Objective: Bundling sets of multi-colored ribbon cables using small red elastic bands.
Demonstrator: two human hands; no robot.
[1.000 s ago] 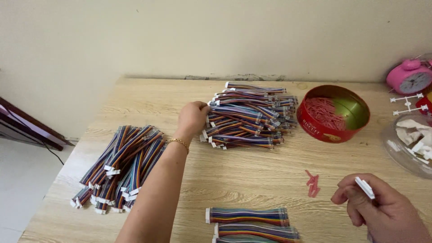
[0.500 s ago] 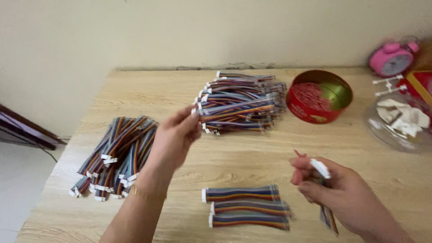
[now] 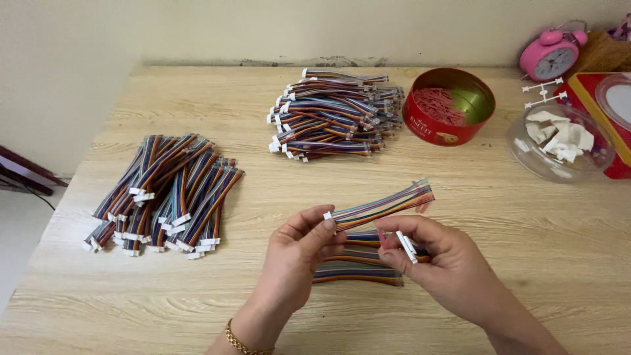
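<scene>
My left hand [image 3: 303, 248] pinches the white connector end of a rainbow ribbon cable [image 3: 388, 204], which sticks out up and to the right above the table. My right hand [image 3: 439, 260] grips a small white connector piece [image 3: 407, 246] close beside it, fingers curled. Under both hands lie a few more rainbow cables [image 3: 358, 271] flat on the wooden table [image 3: 263, 309]. A gold bracelet sits on my left wrist.
A large heap of rainbow cables [image 3: 335, 115] lies at the back centre, another pile [image 3: 167, 194] at the left. A red round tin [image 3: 450, 105], a clear bowl of white parts [image 3: 559, 141], a pink alarm clock [image 3: 549, 56] and a red box [image 3: 608, 98] stand at the right.
My left hand drew back from the rear heap with one cable and met my right hand near the table's front. The camera tilted down.
</scene>
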